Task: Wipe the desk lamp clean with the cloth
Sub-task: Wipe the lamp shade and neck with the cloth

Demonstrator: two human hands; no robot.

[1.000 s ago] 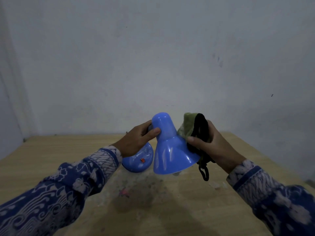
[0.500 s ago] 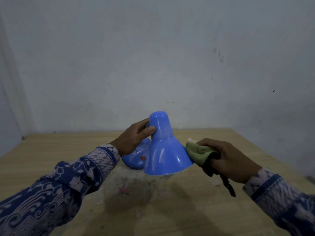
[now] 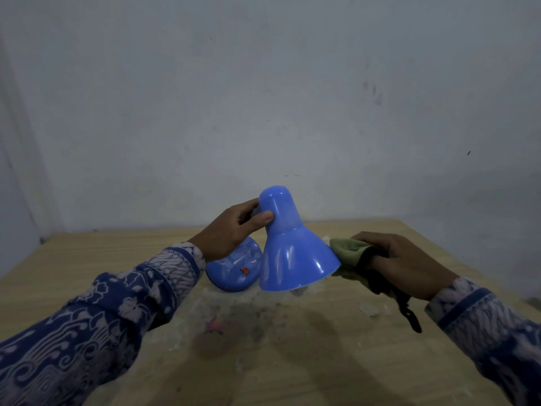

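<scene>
- The glossy blue plastic desk lamp (image 3: 292, 250) is stood on the pale wooden table (image 3: 351, 361); its round blue base (image 3: 231, 271) lies just behind the flared shade.
- The shade's narrow neck is gripped by the left hand (image 3: 231, 232), thumb curled across it.
- The bunched olive-green cloth (image 3: 349, 253) is held in the curled fingers of the right hand (image 3: 407, 265), touching the shade's right rim.
- For a clean pass, the neck is best kept steady while the cloth is drawn around the rim with light pressure.
</scene>
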